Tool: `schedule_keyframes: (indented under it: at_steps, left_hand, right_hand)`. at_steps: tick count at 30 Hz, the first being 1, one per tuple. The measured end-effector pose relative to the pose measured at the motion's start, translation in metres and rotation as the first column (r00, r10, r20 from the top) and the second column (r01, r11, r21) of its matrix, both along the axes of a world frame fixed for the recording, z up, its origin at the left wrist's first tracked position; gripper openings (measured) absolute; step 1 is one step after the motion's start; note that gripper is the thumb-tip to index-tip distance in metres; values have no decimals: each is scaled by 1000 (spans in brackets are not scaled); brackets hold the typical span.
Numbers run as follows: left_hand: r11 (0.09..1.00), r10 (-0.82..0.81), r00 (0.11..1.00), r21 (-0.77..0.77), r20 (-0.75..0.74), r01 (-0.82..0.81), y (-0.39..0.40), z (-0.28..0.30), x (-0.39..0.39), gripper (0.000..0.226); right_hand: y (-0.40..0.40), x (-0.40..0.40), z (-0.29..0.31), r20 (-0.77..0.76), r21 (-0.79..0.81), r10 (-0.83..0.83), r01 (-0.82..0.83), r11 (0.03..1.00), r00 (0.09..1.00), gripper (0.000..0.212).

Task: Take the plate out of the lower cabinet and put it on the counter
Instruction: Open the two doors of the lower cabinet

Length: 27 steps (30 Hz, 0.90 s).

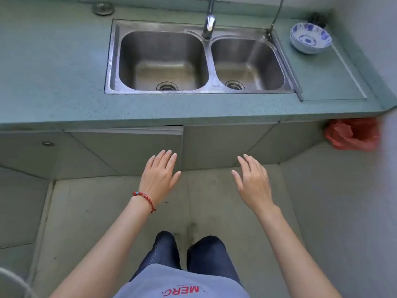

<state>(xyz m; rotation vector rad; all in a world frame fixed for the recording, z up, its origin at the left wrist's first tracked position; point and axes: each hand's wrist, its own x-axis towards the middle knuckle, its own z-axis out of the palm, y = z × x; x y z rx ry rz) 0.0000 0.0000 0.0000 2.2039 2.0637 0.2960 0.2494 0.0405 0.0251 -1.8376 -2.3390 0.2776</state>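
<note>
No plate is visible; the lower cabinet doors (129, 147) below the sink (199, 59) hide it. Left hand (160, 174) and right hand (251, 179) hover before the doors, fingers spread, holding nothing. Right of the sink, blue-patterned bowls (310, 37) sit on the table (53, 72).

Both empty hands, left (160, 175) and right (252, 179), reach toward the lower cabinet (129, 147).

This is a home kitchen — a speckled grey-green stone counter (53, 87) holds an inset double-basin stainless steel sink (199, 61) with a chrome swivel tap (208, 24). A stack of blue-and-white patterned porcelain bowls (310, 37) sits beside it. Below run flat grey cabinet doors (129, 151) over a pale tiled floor (107, 207) — a red plastic bag (352, 134) hangs nearby.
</note>
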Motion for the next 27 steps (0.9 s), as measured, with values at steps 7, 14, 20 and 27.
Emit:
schedule_keyframes:
  at_steps: [7,14,20,27]
  left_hand:
    - [959,281,956,-23,-82,-284,-29,-2,-21,48]
    - [829,552,832,-68,-54,-555,-71,-10,-22,50]
    - [639,767,642,-95,-3,-763,-131,-15,-20,47]
    - [426,904,427,-119,20,-897,-201,-11,-24,48]
  right_hand:
    - [40,-41,-4,-40,8,290,-290,957,956,40]
    - [54,-76,-17,-34,-35,571,-571,820,821,41]
    - [32,-116,-24,-47,-94,761,-762,641,647,42]
    - [-15,-181,-23,-83,-90,904,-906,413,420,41]
